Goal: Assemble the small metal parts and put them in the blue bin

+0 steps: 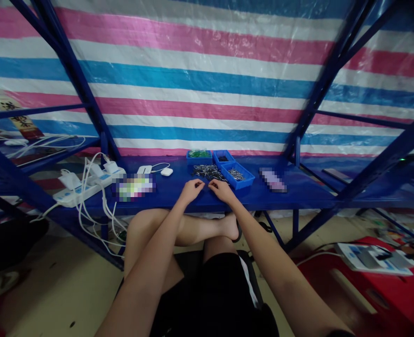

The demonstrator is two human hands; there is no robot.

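Observation:
Close together over the blue shelf top (171, 191), my left hand (193, 189) and my right hand (221, 190) face each other with fingertips pinched. Whatever lies between the fingers is too small to make out. Just beyond them spreads a loose pile of small black and silver pieces (208, 172). A blue tray (246, 182) with small silvery metal parts (236, 174) stands right beside my right hand. Behind the pile, another blue tray (197, 161) holds green pieces (199, 153). The third blue tray (224, 165) has a few dark pieces inside.
A white power strip (69, 196) with plugs and tangled cables occupies the left end. Near it are a white charger (144, 170), a small white case (166, 172) and a blurred phone-like object (134, 188). Another blurred object (273, 180) lies right. Blue posts (319, 89) flank the shelf.

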